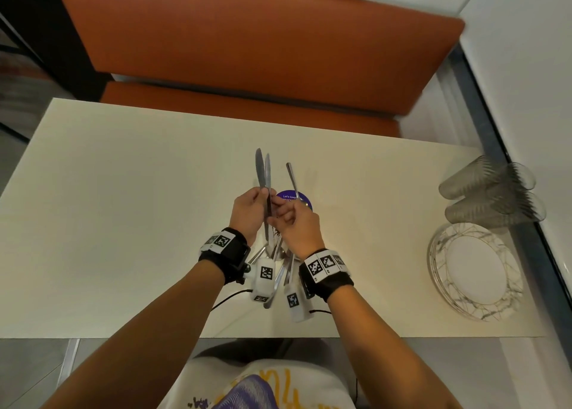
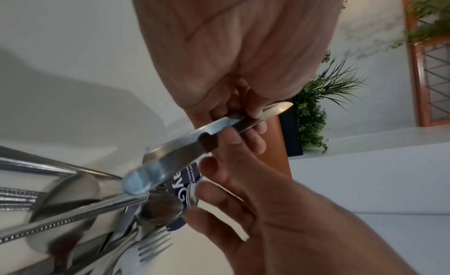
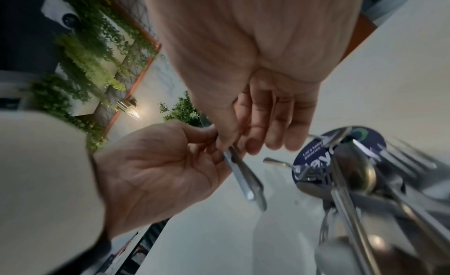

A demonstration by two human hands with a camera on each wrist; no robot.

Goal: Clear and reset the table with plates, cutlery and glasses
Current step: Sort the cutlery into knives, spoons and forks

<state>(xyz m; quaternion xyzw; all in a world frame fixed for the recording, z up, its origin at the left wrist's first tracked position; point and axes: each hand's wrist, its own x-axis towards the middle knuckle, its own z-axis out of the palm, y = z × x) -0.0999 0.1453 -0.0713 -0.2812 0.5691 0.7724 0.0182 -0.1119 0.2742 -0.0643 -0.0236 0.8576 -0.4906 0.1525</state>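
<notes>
- The left hand (image 1: 247,212) grips 2 silver table knives (image 1: 264,173) by their handles, fingers and thumb curled round them; the serrated blades point to the far side, raised above the cream rectangular table (image 1: 123,207).
- The right hand (image 1: 294,227) meets the left at the knife handles, thumb and forefinger pinching them just below the left hand's grip, the other fingers loosely bent.
- Under both wrists, near the middle of the table, lies a heap of silver spoons and forks (image 1: 278,260), crossing one another; part of it is hidden by the wrist cameras.
- A slim silver teaspoon (image 1: 293,181) lies just right of the knives, its bowl on a round dark blue sticker with white lettering (image 1: 294,200).
- At the right edge of the table sits a stack of white plates with grey marble veining (image 1: 473,274).
- Just beyond the plates, 2 stacks of smoky ribbed drinking glasses (image 1: 489,192) lie on their sides.
- An orange padded bench (image 1: 247,37) stands on the far side of the table.
</notes>
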